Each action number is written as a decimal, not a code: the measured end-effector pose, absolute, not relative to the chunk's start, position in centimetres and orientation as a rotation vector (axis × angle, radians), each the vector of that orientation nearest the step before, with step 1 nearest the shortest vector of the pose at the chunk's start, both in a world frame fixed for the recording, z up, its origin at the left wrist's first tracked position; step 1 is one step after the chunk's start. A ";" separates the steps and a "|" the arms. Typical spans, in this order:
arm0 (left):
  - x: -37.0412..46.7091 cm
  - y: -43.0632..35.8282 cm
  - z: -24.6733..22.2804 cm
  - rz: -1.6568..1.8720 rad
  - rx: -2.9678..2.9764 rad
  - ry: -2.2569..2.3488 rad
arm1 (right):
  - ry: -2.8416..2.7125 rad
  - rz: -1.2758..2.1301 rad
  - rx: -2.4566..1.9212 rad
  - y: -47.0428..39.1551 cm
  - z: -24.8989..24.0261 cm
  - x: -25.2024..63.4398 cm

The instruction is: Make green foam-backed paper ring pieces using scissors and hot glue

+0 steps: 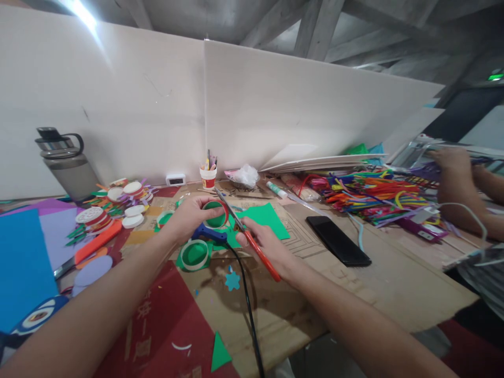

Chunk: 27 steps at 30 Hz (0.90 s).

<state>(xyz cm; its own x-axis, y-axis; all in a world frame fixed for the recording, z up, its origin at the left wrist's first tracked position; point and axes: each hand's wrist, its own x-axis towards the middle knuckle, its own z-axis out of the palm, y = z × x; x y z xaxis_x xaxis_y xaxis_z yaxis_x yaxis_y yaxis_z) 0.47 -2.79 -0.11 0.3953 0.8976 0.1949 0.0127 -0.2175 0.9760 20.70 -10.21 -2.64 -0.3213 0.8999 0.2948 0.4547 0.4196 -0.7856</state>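
Note:
My left hand (197,212) is closed on a ring (226,210) with a red edge and green material across its inside. My right hand (262,241) grips red-handled scissors (263,255), whose blades point up and left beside the ring. Below my left hand lies a blue glue gun (210,232) with a black cable. A white ring on green material (195,254) rests just under it. Behind my right hand is a green sheet (270,218). A small blue gear-shaped piece (232,280) lies on the cardboard.
A black phone (337,240) and colourful pipe cleaners (381,194) lie to the right. A bottle (69,168), a red-orange cutter (98,241) and blue sheets (25,268) are at left. A pen cup (208,178) stands behind. Another person's arms (460,173) are at far right.

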 end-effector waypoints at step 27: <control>-3.7 2.2 -3.1 1.443 0.868 0.839 | -1.902 0.089 -2.132 -5.9 -4.9 25.0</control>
<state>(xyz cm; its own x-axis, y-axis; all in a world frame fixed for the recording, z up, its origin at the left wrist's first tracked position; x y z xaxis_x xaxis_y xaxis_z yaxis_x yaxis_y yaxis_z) -3.66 2.22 -3.08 -0.0275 0.9989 0.0369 -0.4618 -0.0454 0.8858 25.05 -5.86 -4.91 0.1305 0.9814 0.1407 0.9640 -0.0924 -0.2491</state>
